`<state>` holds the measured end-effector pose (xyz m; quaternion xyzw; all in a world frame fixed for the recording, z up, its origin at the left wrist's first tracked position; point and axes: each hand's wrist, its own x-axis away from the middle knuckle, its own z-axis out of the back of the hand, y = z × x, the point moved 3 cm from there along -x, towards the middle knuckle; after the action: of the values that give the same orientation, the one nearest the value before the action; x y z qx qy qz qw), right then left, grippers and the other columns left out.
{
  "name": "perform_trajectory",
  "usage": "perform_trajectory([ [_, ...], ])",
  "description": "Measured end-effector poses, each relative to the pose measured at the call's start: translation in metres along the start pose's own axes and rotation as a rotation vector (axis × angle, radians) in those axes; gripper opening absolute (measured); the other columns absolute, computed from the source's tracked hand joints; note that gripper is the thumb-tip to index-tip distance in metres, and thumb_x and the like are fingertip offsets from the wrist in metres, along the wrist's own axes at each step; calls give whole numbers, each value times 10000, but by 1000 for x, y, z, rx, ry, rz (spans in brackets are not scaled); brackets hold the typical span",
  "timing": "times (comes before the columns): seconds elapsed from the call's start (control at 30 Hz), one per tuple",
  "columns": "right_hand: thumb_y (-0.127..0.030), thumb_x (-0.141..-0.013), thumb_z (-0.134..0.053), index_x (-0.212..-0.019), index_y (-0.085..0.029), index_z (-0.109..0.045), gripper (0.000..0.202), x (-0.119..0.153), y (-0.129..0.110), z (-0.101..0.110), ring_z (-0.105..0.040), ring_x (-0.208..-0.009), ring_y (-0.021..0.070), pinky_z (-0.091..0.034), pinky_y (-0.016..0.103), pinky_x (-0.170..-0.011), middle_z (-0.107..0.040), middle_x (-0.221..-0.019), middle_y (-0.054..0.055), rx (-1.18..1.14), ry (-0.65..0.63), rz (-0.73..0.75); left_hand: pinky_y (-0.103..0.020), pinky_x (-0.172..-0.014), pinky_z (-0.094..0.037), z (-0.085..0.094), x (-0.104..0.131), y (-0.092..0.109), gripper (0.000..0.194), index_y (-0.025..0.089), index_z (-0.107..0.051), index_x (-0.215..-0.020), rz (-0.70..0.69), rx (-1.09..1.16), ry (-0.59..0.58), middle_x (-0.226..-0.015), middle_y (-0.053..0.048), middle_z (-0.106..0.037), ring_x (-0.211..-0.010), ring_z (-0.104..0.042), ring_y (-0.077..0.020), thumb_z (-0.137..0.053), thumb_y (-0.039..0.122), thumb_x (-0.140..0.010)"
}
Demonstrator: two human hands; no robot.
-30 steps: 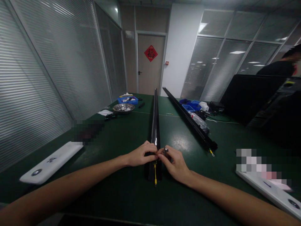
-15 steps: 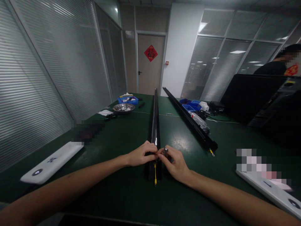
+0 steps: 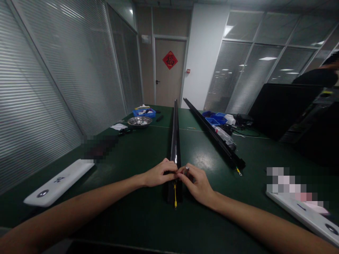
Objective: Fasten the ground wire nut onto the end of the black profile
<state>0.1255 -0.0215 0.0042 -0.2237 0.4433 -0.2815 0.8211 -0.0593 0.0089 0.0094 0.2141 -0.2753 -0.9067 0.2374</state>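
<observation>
A long black rail [image 3: 174, 141] lies lengthwise before me, its near end under my hands. Across it reaches my left hand [image 3: 161, 173], fingers bent and pinched together at the rail; what the fingertips hold is hidden. My right hand [image 3: 198, 183] is closed at the rail's right side, with a small silver metal cylinder [image 3: 186, 170] showing between its fingers. The fingertips of both hands meet over the rail. A yellow wire with a ring terminal [image 3: 175, 197] hangs from the near end, just below the hands.
A second black rail [image 3: 214, 132] slants at right, beside blue bins [image 3: 212, 121] and a clear plastic bag [image 3: 224, 135]. A metal bowl [image 3: 140, 122] and blue basket [image 3: 144, 113] stand far left. White devices flank me, left [image 3: 59, 181] and right [image 3: 302, 211]. A person [image 3: 315, 77] is behind black equipment [image 3: 283, 109].
My hands keep almost the same place and grip on the rail. The person at the far right has shifted further right.
</observation>
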Motion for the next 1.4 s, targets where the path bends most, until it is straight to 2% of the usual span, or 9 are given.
perform_trajectory([
  [0.3,-282,-1040,-569,-978,-196,-710,176,1,-1,1,-582,-682,162,-460,282,-636,-627,-819,24,-29,-3,-2,-323,-867,-323,2,1,6,451,180,-627,-927,0,-5,-4,-873,-21,-623,-894,-560,-195,-415,553,-1064],
  [0.5,-297,-1030,-598,-929,-188,-691,176,1,1,0,-582,-692,160,-455,285,-640,-633,-831,23,-46,-11,-15,-313,-871,-319,1,1,4,413,180,-604,-893,2,-25,0,-853,-11,-618,-886,-555,-184,-436,512,-1070],
  [0.8,-267,-1043,-562,-965,-180,-706,186,0,-2,1,-596,-715,164,-463,283,-664,-623,-826,28,-49,-11,13,-317,-883,-326,3,2,5,423,179,-609,-891,-11,-12,5,-887,-18,-632,-911,-564,-190,-438,525,-1065],
  [1.0,-306,-1025,-609,-938,-174,-700,183,1,0,0,-578,-686,157,-449,277,-638,-621,-815,22,-45,-4,-4,-318,-859,-317,1,1,2,434,175,-613,-901,-11,-18,-5,-846,-12,-599,-880,-553,-189,-425,528,-1070],
  [1.23,-244,-1028,-590,-957,-185,-700,144,1,0,1,-581,-697,155,-449,276,-650,-620,-823,19,-44,-4,8,-320,-870,-321,1,2,4,465,180,-612,-903,2,-11,-6,-877,-20,-623,-897,-556,-196,-414,570,-1061],
  [1.4,-237,-1029,-589,-976,-182,-706,140,1,0,0,-580,-698,152,-449,274,-647,-614,-826,17,-54,-15,4,-316,-869,-317,3,2,6,434,180,-623,-924,-7,-12,-4,-885,-20,-627,-910,-559,-194,-422,537,-1069],
])
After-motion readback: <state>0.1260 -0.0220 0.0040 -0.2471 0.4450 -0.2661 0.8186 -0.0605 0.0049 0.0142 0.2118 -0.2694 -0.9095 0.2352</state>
